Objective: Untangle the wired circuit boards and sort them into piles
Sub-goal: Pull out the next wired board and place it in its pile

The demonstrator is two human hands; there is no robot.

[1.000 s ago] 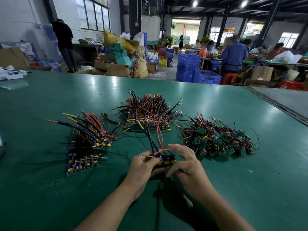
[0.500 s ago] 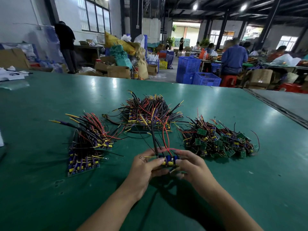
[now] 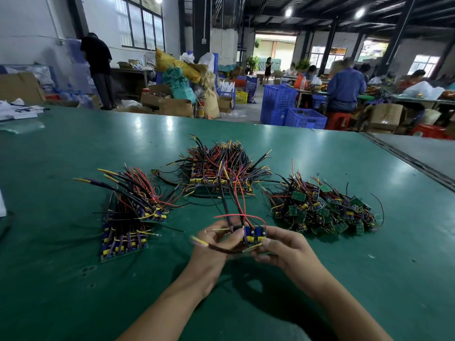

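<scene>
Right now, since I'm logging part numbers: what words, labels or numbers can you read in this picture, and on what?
No text can be read.
The held circuit board: any markings are too small to read.
Green boards in the right pile: too small and blurred to read.
The cardboard box at far right: what may be faint print, too blurred to read.

bright ceiling lamps glaring on the green table (image 3: 73, 279), wide-angle bending at edges, slight motion blur
</scene>
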